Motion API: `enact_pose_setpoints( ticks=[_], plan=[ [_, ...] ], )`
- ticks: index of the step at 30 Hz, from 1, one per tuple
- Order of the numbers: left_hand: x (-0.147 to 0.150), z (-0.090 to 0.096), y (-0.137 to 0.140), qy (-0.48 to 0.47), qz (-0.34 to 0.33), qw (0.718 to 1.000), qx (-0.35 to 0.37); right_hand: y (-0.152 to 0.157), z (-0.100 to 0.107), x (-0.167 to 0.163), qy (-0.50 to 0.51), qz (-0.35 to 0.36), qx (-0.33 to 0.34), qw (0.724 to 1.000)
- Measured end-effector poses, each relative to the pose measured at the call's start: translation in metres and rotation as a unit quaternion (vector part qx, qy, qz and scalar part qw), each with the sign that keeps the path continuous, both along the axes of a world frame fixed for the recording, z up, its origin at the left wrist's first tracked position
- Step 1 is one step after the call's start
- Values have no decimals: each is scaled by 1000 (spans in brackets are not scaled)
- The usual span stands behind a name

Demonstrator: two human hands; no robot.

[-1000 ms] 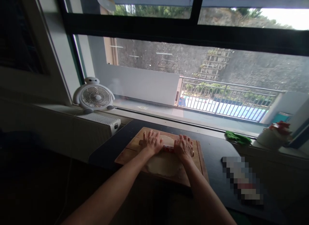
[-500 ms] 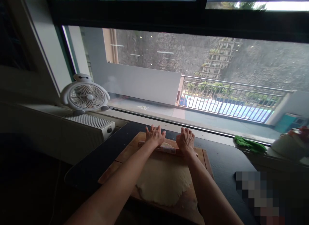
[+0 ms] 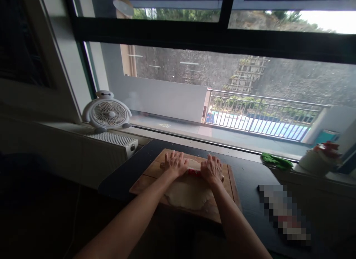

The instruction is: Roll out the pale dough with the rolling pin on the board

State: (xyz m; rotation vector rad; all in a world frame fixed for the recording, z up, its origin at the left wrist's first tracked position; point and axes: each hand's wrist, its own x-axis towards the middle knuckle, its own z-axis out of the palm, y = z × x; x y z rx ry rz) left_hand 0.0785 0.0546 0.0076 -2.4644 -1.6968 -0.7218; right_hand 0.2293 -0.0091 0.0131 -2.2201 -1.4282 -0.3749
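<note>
A wooden rolling pin (image 3: 194, 172) with a red and white label lies across a flattened sheet of pale dough (image 3: 186, 197). My left hand (image 3: 175, 163) rests over the pin's left part, fingers curved down across it. Over its right part my right hand (image 3: 211, 169) holds it in the same way, so only the label and the two ends show. The dough spreads on both sides of the pin, its near edge uneven. Under it is a wooden cutting board (image 3: 150, 173), partly covered by my forearms.
The board lies on a dark table (image 3: 247, 184) by a window. A white fan (image 3: 110, 114) stands at the left above a radiator (image 3: 111, 142). On the sill at right are a green cloth (image 3: 276, 161) and a white container (image 3: 317, 160). A blurred-out object (image 3: 283, 212) lies on the table's right side.
The rolling pin has turned under my hands. My fingers, raised beyond the pin before, now bend down over it. The label shows red instead of mostly white. My view has tilted up slightly.
</note>
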Motion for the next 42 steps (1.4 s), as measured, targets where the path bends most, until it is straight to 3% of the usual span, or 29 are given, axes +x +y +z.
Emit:
enact_pose_setpoints(
  ticks=[4, 7, 18, 22, 26, 36, 42],
  plan=[
    [-7, -6, -15, -1, -12, 1000, 27, -19, 0, -10, -3, 1, 7, 1000],
    [-5, -4, -10, 0, -8, 1000, 21, -14, 0, -8, -4, 1, 11, 1000],
    [32, 4, 78, 16, 34, 998, -44, 73, 2, 29, -19, -6, 10, 1000],
    [36, 1, 91, 28, 37, 998, -51, 83, 0, 34, -19, -2, -1, 1000],
    [30, 0, 76, 26, 34, 998, -52, 70, -2, 30, -6, -9, -8, 1000],
    [-2, -1, 0, 7, 0, 1000, 5, -5, 0, -4, 2, 0, 7, 1000],
    [3, 0, 10, -4, 10, 1000, 22, 7, 0, 1, -10, 5, 15, 1000]
  ],
)
